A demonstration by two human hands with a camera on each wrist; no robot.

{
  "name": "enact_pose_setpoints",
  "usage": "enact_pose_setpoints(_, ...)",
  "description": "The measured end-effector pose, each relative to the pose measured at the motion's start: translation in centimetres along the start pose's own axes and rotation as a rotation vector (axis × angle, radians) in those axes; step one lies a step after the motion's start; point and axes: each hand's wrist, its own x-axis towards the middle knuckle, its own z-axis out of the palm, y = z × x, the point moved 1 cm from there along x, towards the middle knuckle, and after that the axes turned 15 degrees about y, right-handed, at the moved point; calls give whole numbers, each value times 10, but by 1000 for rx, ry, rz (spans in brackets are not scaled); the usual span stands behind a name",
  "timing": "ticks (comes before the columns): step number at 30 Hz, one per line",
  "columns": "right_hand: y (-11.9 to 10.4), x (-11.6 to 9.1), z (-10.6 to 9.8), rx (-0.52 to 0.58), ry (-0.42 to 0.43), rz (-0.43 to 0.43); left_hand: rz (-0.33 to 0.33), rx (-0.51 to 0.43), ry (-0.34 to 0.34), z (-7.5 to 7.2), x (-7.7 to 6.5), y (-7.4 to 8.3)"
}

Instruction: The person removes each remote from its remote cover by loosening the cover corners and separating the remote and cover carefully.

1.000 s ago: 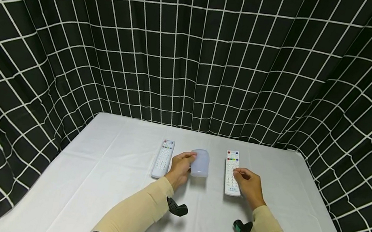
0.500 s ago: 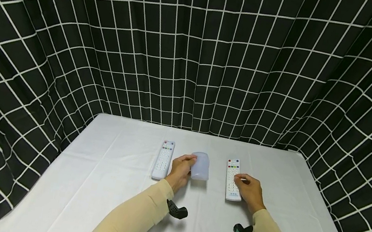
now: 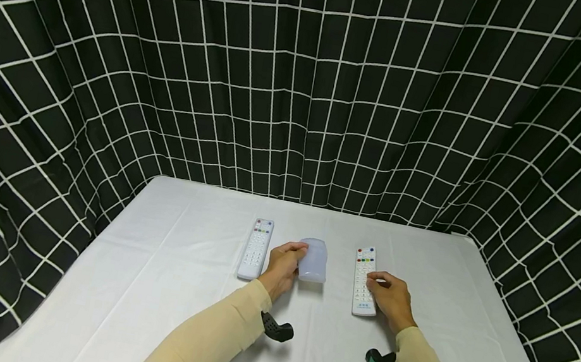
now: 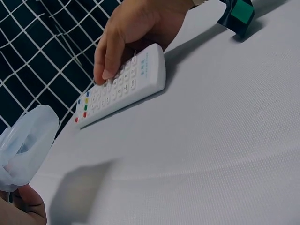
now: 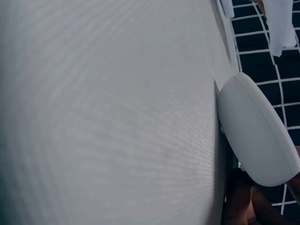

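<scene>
My left hand pinches a translucent, pale bluish pouch-like cover by its left side, above the table. An open end of this cover shows in the left wrist view. On the right, my right hand grips a white remote control by its right edge, buttons facing up. The right wrist view shows the remote's near end with fingers at its side and below. Farther left lies a second white remote control, left of my left hand; its edges look pale and bluish.
A white cloth covers the table. Black curtains with a white grid stand around its back and sides. A black wrist device juts from the left sleeve, another from the right.
My right hand has drawn its remote control slightly toward me and to the right. The left hand with the cover has come marginally nearer. The other remote control stays put.
</scene>
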Motion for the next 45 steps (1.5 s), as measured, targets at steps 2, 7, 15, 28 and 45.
enact_pose_setpoints(2, -1, 0, -2, -12, -1, 3, -2, -2, -1, 0, 0, 0)
enact_pose_setpoints(7, -2, 0, -5, -38, -22, 6, -3, -3, -4, 1, -1, 0)
enact_pose_setpoints(15, -3, -2, -5, -71, -37, 20, -1, -7, -6, 1, 0, -2)
enact_pose_setpoints(28, -1, -4, -7, -65, 1, -15, 25, -38, -25, 7, -1, -3)
enact_pose_setpoints(45, 2, -6, -12, -75, 68, -58, 46, 83, -54, 19, -3, -10)
